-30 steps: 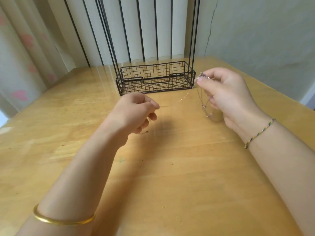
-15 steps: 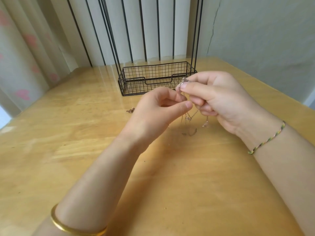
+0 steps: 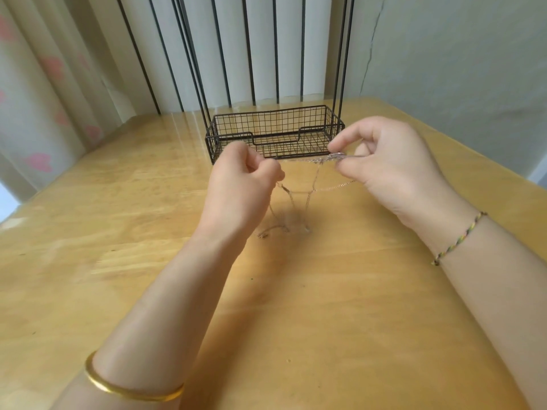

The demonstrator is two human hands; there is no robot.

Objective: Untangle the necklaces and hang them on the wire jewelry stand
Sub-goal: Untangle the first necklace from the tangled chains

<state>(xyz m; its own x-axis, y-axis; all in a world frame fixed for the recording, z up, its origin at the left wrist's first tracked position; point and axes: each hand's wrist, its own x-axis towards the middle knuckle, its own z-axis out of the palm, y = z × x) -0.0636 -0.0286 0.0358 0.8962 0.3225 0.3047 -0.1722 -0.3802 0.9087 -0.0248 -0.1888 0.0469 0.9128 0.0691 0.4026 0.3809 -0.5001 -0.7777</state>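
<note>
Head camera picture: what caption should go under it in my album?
Left hand and right hand pinch the tangled necklaces taut above the table, before the wire jewelry stand.

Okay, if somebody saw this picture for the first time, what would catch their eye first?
The two hands at the centre: the left hand and right hand each pinch the tangled necklaces, stretching a strand between them while loops hang down to the table. Just behind them is the black wire stand, its basket on the table. A gold bangle shines on the left forearm at the bottom.
</note>
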